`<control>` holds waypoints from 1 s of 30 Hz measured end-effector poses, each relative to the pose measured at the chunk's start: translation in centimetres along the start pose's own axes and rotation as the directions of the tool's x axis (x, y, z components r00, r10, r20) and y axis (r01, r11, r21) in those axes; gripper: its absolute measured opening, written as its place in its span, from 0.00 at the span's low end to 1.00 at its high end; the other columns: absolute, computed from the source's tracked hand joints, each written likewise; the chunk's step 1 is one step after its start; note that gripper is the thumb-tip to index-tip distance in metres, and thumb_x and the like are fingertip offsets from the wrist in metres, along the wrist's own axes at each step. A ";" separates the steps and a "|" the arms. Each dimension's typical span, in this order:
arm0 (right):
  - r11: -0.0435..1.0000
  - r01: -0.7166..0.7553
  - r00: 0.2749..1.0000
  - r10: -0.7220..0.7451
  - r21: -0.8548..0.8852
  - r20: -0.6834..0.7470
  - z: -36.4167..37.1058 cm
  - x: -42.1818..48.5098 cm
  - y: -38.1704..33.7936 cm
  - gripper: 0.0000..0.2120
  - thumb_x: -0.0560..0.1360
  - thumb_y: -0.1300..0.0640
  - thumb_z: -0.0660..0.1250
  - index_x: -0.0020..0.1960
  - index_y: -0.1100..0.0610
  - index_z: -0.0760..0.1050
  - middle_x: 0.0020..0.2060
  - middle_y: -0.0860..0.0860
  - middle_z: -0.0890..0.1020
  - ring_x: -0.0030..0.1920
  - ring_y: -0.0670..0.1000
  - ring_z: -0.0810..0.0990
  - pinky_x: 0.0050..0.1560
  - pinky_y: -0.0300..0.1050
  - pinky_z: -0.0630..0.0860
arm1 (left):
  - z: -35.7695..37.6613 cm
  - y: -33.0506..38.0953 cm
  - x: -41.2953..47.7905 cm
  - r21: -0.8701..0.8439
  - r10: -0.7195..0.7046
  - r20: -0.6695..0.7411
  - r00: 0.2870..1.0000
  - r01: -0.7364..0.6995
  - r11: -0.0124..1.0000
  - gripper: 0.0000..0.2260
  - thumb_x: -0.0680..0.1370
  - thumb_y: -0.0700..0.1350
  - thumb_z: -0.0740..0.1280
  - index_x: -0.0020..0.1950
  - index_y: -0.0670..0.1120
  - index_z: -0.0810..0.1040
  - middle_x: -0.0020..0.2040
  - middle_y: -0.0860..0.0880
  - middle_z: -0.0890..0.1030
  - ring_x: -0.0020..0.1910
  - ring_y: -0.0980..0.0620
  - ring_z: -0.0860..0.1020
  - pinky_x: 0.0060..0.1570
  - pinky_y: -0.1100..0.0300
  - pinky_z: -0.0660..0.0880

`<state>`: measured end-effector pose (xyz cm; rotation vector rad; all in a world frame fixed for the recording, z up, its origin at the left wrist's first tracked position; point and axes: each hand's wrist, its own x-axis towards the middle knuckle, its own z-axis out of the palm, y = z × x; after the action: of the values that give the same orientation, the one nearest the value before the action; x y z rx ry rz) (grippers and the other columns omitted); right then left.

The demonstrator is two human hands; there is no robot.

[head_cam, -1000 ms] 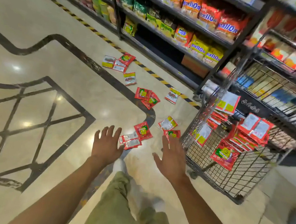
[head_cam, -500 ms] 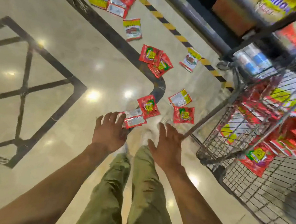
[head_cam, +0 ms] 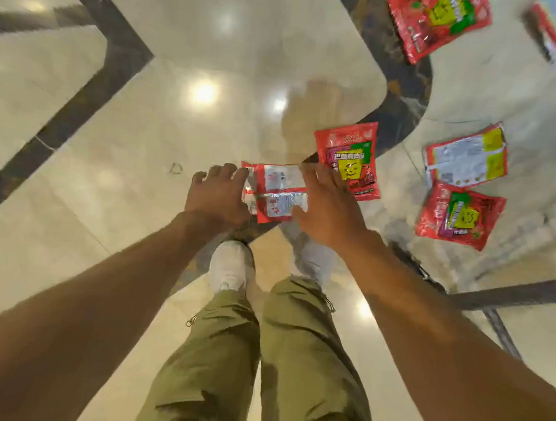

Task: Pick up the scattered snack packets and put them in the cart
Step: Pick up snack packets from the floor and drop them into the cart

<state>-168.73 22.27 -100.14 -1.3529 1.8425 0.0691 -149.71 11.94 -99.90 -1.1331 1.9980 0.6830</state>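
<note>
Now at floor level. The left grip [head_cam: 218,194] and right grip [head_cam: 329,212] are both wide, with fingers spread and nothing held yet. They flank an overlapped pair [head_cam: 280,193] of packets lying printed back up on the floor [head_cam: 177,115]. The left fingertips meet the pair's left edge. The right fingers lie across its right edge and over the lower corner of a face-up red packet [head_cam: 347,159] just beside it. Whether either palm presses down cannot be told.

Outward to the right, a back-up packet [head_cam: 466,157] lies with a second red packet [head_cam: 459,216] close below it. At the top edge are two more red packets [head_cam: 434,18], overlapped, and a cut-off packet [head_cam: 555,26] in the corner. All lie flat. A white shoe [head_cam: 230,267] stands just behind the pair.

Progress, as a judgement: mid-task. About eight packets remain on the floor in view, and none is in hand. The cart basket is out of view, so its load cannot be checked here. A dark bar [head_cam: 516,291] at lower right may be part of its frame.

Against half a second before, the camera has dropped much closer to the floor as the person bends. The grips, then short of the pair, have reached it on both sides. The cart, then at right with many packets already inside, has left the view, as have the farther packets. The packets near the hands lie as they did.
</note>
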 end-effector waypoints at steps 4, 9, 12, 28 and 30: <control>0.994 0.080 0.992 -0.072 -0.078 0.105 6.0 8.1 3.9 0.41 0.72 0.52 0.77 0.79 0.59 0.62 0.74 0.58 0.70 0.73 0.62 0.68 0.70 0.60 0.71 | 7.3 -2.5 7.8 0.022 0.020 -0.008 1.000 -0.019 1.000 0.34 0.74 0.46 0.69 0.79 0.48 0.63 0.76 0.44 0.68 0.76 0.40 0.64 0.71 0.42 0.65; 0.952 0.164 0.986 -0.151 -0.260 0.068 11.2 11.9 6.9 0.42 0.65 0.52 0.80 0.75 0.56 0.68 0.69 0.57 0.72 0.69 0.61 0.70 0.68 0.56 0.66 | 12.1 -3.0 13.4 -0.049 0.210 -0.241 0.948 -0.228 0.973 0.38 0.71 0.70 0.67 0.74 0.49 0.68 0.74 0.40 0.67 0.76 0.38 0.63 0.74 0.38 0.61; 0.930 0.174 0.983 -0.186 -0.323 -0.008 11.9 11.9 7.2 0.37 0.63 0.49 0.80 0.68 0.55 0.72 0.60 0.57 0.76 0.59 0.61 0.75 0.58 0.54 0.68 | 12.6 -2.1 14.7 -0.027 0.354 -0.319 0.879 -0.382 0.924 0.34 0.71 0.66 0.65 0.70 0.46 0.74 0.69 0.40 0.73 0.70 0.37 0.69 0.70 0.40 0.65; 0.913 -0.150 0.989 0.142 0.379 0.051 -0.9 0.3 0.3 0.17 0.78 0.57 0.74 0.65 0.57 0.79 0.62 0.53 0.85 0.59 0.52 0.83 0.54 0.47 0.78 | -0.7 -5.9 0.0 -0.560 0.076 0.023 0.997 -0.050 0.827 0.29 0.64 0.62 0.67 0.55 0.43 0.85 0.52 0.43 0.86 0.53 0.43 0.84 0.54 0.48 0.80; 0.810 -0.206 0.978 0.190 0.549 0.087 -5.1 -4.0 -2.1 0.20 0.79 0.56 0.73 0.70 0.53 0.76 0.65 0.48 0.83 0.61 0.47 0.80 0.61 0.47 0.77 | -4.1 -7.4 -5.2 -0.679 0.031 0.037 0.999 0.002 0.734 0.19 0.68 0.50 0.72 0.55 0.43 0.86 0.50 0.48 0.88 0.52 0.48 0.85 0.52 0.50 0.80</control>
<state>-169.64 22.01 -93.37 -0.7440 1.7831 -0.3203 -142.74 8.01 -94.03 -1.4879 1.7420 1.5235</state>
